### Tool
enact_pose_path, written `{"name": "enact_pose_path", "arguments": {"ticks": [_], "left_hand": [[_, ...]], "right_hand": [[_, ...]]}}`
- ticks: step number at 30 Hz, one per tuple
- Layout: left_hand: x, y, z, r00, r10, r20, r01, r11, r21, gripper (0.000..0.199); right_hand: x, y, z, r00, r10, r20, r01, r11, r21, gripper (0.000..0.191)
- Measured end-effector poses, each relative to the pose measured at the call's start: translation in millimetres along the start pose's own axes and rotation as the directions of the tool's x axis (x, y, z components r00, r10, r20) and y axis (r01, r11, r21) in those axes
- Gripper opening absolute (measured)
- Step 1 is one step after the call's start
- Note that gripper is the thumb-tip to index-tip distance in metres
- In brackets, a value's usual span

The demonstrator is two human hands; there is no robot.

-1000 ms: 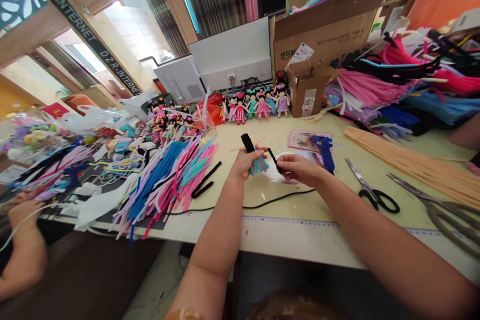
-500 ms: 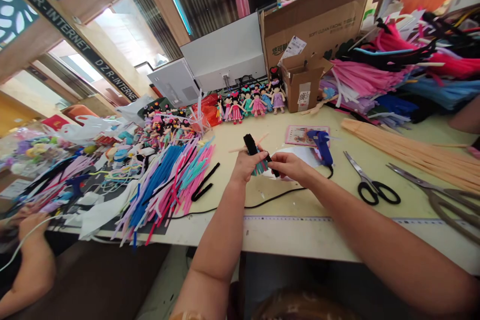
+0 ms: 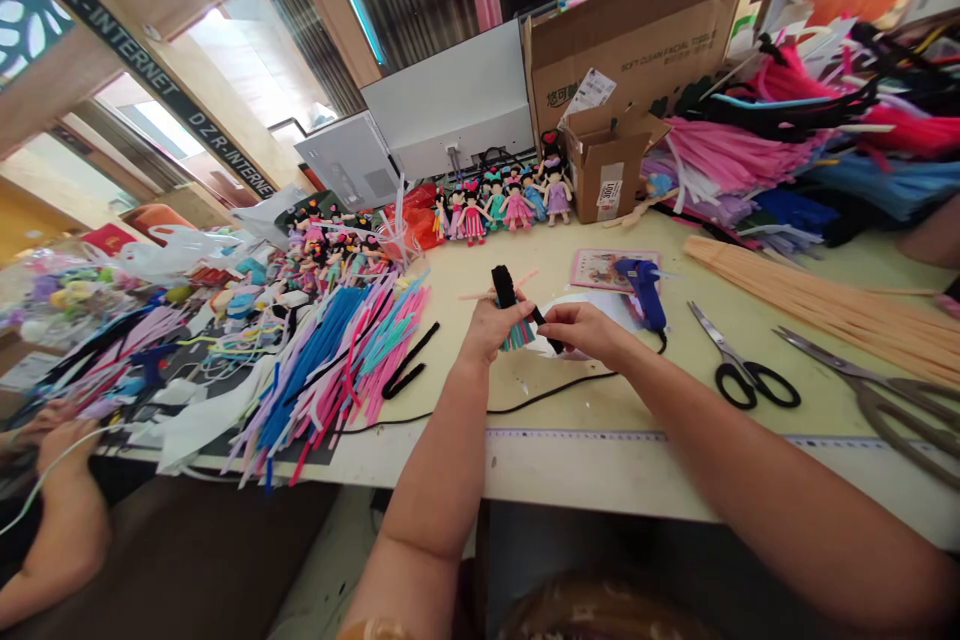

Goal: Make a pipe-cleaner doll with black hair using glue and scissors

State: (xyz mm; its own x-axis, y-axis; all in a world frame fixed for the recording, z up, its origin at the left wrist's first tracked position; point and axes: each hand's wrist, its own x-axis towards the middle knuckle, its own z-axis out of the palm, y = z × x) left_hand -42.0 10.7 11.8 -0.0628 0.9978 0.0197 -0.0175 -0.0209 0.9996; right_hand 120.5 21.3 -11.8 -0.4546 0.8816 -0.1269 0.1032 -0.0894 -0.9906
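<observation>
My left hand (image 3: 491, 327) is closed around a small pipe-cleaner doll (image 3: 517, 332) with a teal and pink striped skirt, a black fuzzy top and pale arms sticking out. Much of the doll is hidden by my fingers. Between the thumb and fingertips of my right hand (image 3: 577, 327) is a black pipe cleaner (image 3: 549, 332), which slants down beside the doll. Under the hands lies a white sheet (image 3: 600, 305). A blue glue gun (image 3: 643, 288) rests to the right, over a pink-edged picture card (image 3: 596, 267).
Black-handled scissors (image 3: 739, 365) and larger shears (image 3: 877, 385) lie right, near a bundle of peach pipe cleaners (image 3: 817, 305). Coloured pipe cleaners (image 3: 322, 360) spread left. Finished dolls (image 3: 514, 205) stand behind. A cable (image 3: 540, 398) crosses the table. Another person's arm (image 3: 71, 500) is far left.
The doll sits slightly more upright in my left hand, with its striped skirt showing a little more. My right hand keeps its pinch on the black pipe cleaner.
</observation>
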Motion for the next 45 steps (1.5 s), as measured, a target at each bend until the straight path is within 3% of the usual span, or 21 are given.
{"name": "enact_pose_path", "arguments": {"ticks": [6, 10, 18, 25, 35, 45], "left_hand": [[-1, 1, 2.1, 1.0, 0.012, 0.003, -0.012, 0.999, 0.038, 0.022], [0, 0, 2.3, 1.0, 0.005, 0.007, -0.005, 0.998, 0.057, 0.02], [-1, 0, 5.9, 0.997, -0.076, -0.029, 0.074, 0.994, -0.08, 0.022], [-2, 0, 7.8, 0.989, -0.149, -0.019, 0.145, 0.978, -0.148, 0.025], [-1, -1, 6.8, 0.99, -0.129, -0.052, 0.117, 0.977, -0.18, 0.028], [-1, 0, 9.2, 0.976, -0.217, 0.005, 0.213, 0.952, -0.22, 0.026]], "right_hand": [[4, 7, 0, 0.989, -0.134, -0.059, 0.127, 0.986, -0.106, 0.021], [4, 7, -2, 0.985, -0.163, -0.06, 0.146, 0.963, -0.226, 0.018], [4, 7, -3, 0.968, -0.231, -0.1, 0.187, 0.924, -0.332, 0.015], [5, 9, -4, 0.959, -0.267, -0.093, 0.217, 0.905, -0.365, 0.015], [7, 14, -6, 0.936, -0.348, -0.053, 0.298, 0.863, -0.408, 0.016], [8, 16, -8, 0.908, -0.418, -0.036, 0.368, 0.834, -0.412, 0.015]]}}
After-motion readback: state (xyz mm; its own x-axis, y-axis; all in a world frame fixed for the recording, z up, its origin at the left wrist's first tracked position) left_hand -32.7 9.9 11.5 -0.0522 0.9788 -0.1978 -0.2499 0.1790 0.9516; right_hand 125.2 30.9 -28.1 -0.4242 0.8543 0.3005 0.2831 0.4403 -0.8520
